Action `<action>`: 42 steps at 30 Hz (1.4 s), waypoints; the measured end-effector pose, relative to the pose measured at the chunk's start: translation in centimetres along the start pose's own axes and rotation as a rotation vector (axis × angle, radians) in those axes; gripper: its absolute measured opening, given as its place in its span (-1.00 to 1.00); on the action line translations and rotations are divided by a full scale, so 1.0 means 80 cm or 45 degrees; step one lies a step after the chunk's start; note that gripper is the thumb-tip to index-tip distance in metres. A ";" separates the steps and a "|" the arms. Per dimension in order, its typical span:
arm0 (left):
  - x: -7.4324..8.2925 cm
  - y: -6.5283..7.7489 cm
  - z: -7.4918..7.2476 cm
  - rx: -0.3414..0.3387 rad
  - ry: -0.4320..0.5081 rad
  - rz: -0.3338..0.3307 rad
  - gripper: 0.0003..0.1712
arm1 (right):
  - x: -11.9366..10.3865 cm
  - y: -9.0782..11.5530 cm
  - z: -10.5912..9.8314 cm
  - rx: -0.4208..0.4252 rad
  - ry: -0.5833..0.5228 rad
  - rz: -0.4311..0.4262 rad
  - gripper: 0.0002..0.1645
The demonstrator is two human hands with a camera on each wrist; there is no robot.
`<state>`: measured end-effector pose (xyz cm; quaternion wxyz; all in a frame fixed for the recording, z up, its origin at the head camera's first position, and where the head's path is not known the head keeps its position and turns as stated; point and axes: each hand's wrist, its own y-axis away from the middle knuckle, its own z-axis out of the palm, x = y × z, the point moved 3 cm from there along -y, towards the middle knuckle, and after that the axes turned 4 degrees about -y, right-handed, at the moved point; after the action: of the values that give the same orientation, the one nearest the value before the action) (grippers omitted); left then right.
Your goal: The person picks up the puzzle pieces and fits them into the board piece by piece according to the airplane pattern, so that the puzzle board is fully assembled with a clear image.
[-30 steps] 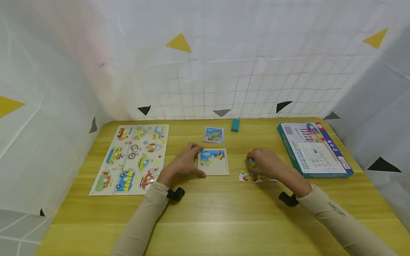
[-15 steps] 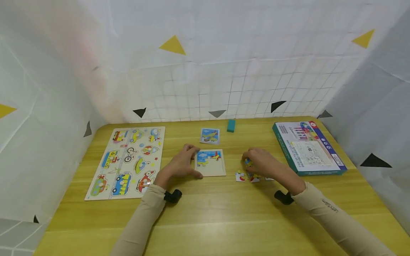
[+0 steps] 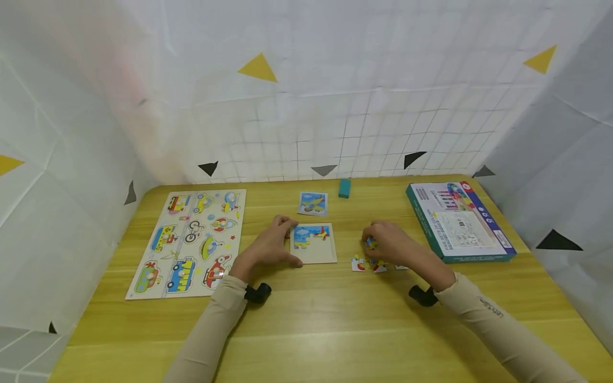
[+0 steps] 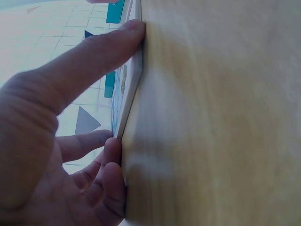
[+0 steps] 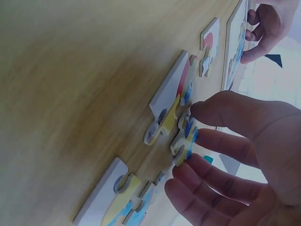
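Though knobbly, puzzle piece [image 5: 186, 141] tight between right fingers [image 5: 228, 147], left fingers [image 4: 87, 145] apart against wooden tray [image 3: 321, 252].

From the head, the table [image 3: 306, 330] is viewed downward, toward twelve o'clock; in both close wrist views, one board [image 3: 322, 253] is shared.

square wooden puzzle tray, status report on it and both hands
Left hand holds square wooden puzzle tray, partly filled. Right hand pinches blue-and-yellow jigsaw piece. Loose multicolour jigsaw pieces nearby; nothing visibly blocks tray.
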<state>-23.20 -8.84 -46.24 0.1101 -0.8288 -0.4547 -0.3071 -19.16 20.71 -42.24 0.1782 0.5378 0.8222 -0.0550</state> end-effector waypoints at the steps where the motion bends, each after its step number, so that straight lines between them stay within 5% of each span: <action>1: 0.000 0.000 0.000 0.001 0.001 0.002 0.26 | 0.000 -0.001 0.000 0.003 -0.001 0.000 -0.73; 42: 0.003 0.001 -0.001 -0.004 0.018 0.000 0.25 | -0.029 -0.008 -0.017 0.102 -0.018 -0.142 -0.69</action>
<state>-23.10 -8.74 -46.04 0.1119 -0.8268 -0.4533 -0.3137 -19.28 18.83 -40.21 0.1588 0.4975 0.8468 -0.1014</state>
